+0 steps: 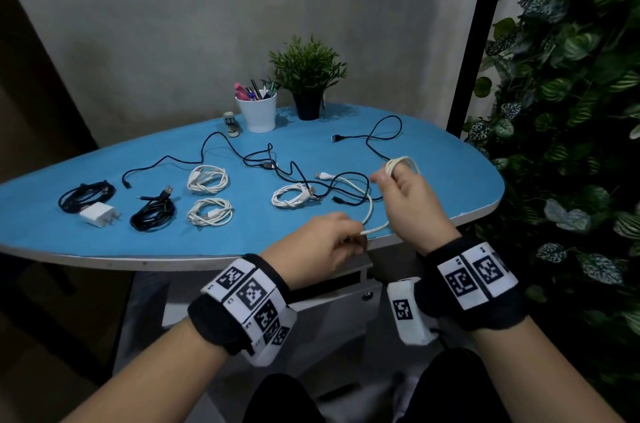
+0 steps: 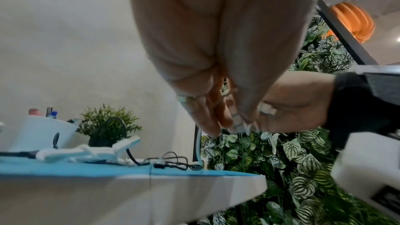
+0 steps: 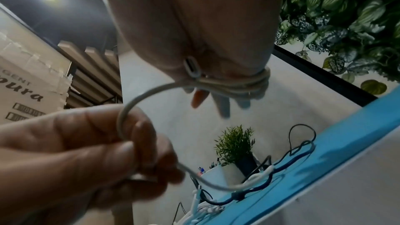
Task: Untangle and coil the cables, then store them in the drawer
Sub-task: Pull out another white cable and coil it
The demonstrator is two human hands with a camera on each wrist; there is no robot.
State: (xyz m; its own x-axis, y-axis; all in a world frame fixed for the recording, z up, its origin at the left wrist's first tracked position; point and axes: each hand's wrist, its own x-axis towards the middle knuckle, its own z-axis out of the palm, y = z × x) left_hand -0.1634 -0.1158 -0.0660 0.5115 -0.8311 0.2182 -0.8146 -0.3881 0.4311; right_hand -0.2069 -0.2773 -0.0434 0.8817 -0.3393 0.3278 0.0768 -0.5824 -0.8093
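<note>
Your right hand [image 1: 410,194] is up over the table's [image 1: 450,163] near-right part, fingers straight w/ several turns of the white cable [image 1: 367,196] looped round them; its plug end sits against the palm in the right wrist view. Your left hand [image 1: 325,242] is at the table's front edge, thumb & fingers pinching the same cable where it leaves the loops. From there the slack arcs back onto the table, its other plug lying free near the loose black cable [image 1: 221,138], which sprawls uncoiled across the middle & back. Already coiled: three white coils [image 1: 207,178] mid-table, two black coils [image 1: 86,196] at left, a white charger [image 1: 98,215] between them. Drawer [image 1: 332,298] is under the table, below your hands; can't tell how far open. Pen cup [image 1: 258,113] & potted plant [image 1: 308,80] at the back.
</note>
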